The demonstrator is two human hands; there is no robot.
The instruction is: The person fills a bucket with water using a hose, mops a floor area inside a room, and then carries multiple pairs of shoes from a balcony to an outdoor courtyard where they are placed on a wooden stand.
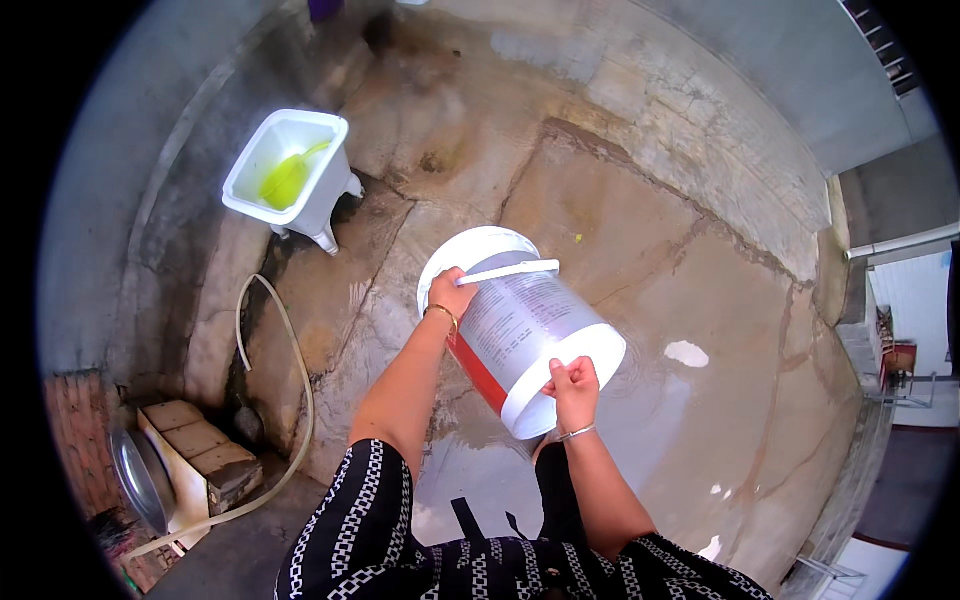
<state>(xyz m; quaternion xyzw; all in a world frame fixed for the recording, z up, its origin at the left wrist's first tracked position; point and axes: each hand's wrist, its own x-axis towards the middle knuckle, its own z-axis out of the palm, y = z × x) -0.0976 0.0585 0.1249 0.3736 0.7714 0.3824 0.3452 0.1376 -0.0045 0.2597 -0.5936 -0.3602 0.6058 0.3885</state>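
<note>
A large plastic bucket (pixel 535 310), white with a silver and red printed wrap, is tipped over in front of me above the wet floor. Its white rim points away to the upper left, and its pale base faces back toward me. My left hand (pixel 450 294) is closed at the rim, beside the end of the white carrying handle (pixel 510 271). At the base, my right hand (pixel 574 388) has its fingers curled in against the bottom edge. The inside of the bucket is hidden from this side.
A white basin on legs (pixel 330 215) holding a yellow-green scoop (pixel 288 182) stands at the far left. A pale hose (pixel 305 400) curves along the left floor, near stacked blocks (pixel 195 440) and a metal lid (pixel 140 480). Wet concrete (pixel 720 420) lies to the right.
</note>
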